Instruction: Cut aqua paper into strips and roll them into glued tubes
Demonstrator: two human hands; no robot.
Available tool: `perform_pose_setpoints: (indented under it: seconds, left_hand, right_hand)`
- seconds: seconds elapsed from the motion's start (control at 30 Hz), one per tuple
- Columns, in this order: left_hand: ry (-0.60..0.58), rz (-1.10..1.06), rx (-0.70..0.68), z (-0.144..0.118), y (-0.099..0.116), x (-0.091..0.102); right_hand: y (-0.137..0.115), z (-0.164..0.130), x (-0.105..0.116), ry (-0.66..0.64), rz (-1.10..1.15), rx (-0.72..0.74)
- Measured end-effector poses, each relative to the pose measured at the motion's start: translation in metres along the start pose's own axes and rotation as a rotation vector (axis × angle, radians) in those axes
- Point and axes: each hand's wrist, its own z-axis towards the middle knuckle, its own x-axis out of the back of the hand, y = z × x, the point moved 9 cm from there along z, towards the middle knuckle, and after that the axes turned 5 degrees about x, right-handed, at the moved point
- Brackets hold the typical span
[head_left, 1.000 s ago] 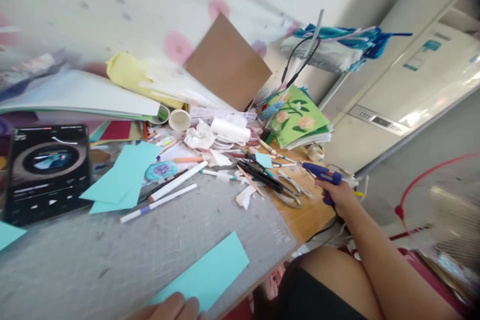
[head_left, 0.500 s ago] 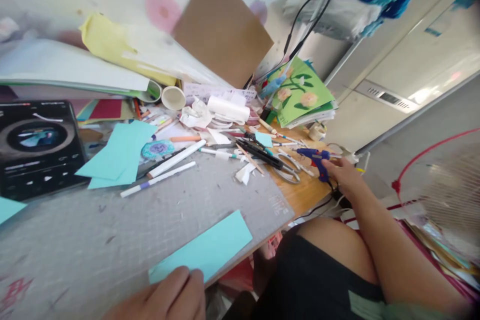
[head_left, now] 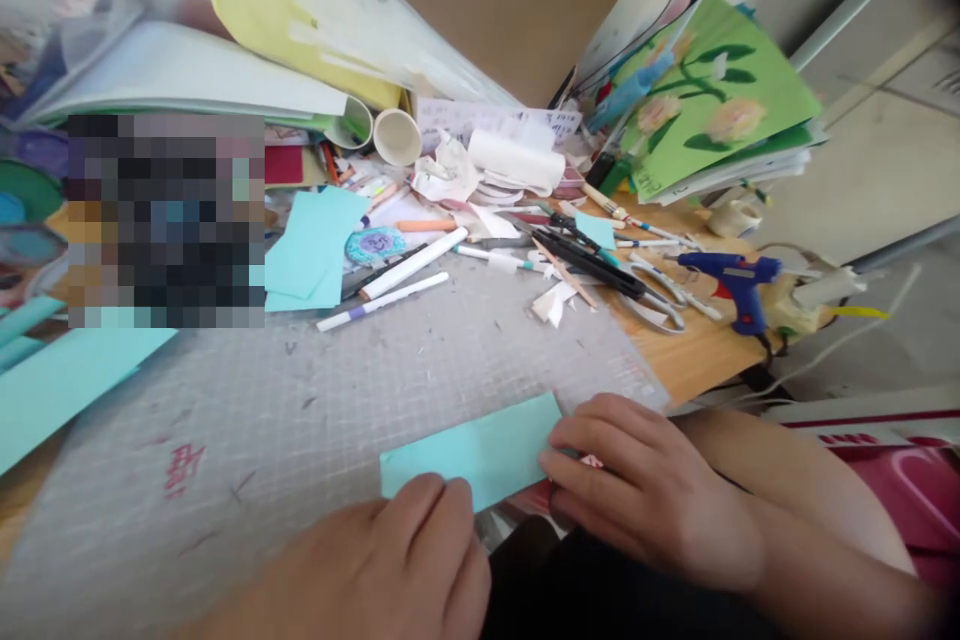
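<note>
A turquoise paper strip [head_left: 480, 455] lies along the front edge of the grey cutting mat [head_left: 285, 450]. My left hand [head_left: 420, 560] has its fingers curled over the strip's near left part, holding it. At the right end, my right hand [head_left: 652, 480] has its fingers bent round the strip's corner, the thumb side partly hidden. A blue hot glue gun [head_left: 739, 285] rests on the wooden table to the right, beyond my right hand and touched by neither hand.
Behind the mat lie white pens [head_left: 382, 302], scissors [head_left: 660, 305], crumpled paper [head_left: 446, 170] and a paper cup [head_left: 397, 137]. More turquoise sheets [head_left: 311, 245] are at the left, near a blurred-out patch. Green flower-decorated card [head_left: 720, 110] leans at the back right.
My right hand has let go of the glue gun, leaving it on the table, and come over to the strip's right end. My left hand still holds the strip. The view has turned left.
</note>
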Motion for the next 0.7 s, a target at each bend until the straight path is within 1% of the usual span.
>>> perform_pose_setpoints:
  seconds: [0.07, 0.13, 0.23, 0.3, 0.37, 0.53, 0.6, 0.7]
  left_hand:
    - [0.003, -0.012, 0.018, -0.001, -0.004, 0.001]
    - [0.005, -0.039, 0.027, -0.003, -0.008, 0.005]
    - [-0.002, -0.101, -0.005, -0.006, -0.014, 0.011]
    - [-0.021, -0.135, -0.017, -0.007, -0.017, 0.011]
    - [-0.011, -0.151, -0.022, -0.006, -0.020, 0.011]
    - [0.082, -0.045, 0.009, -0.007, -0.024, 0.010]
    - [0.094, 0.004, 0.022, -0.011, -0.024, 0.009]
    - [0.082, 0.036, 0.038, -0.016, -0.024, 0.006]
  right_hand:
    - [0.004, 0.000, -0.009, -0.036, 0.059, -0.007]
    - [0.008, -0.004, -0.012, -0.039, 0.119, -0.016]
    - [0.012, -0.008, -0.010, -0.008, 0.188, -0.045]
    - [0.016, -0.007, -0.007, 0.023, 0.218, -0.067]
    - [0.018, -0.004, -0.006, 0.036, 0.246, -0.081]
    - [0.024, 0.005, -0.010, -0.005, 0.247, -0.083]
    - [0.026, 0.006, -0.013, -0.023, 0.238, -0.077]
    - [0.027, 0.007, -0.017, -0.048, 0.215, -0.074]
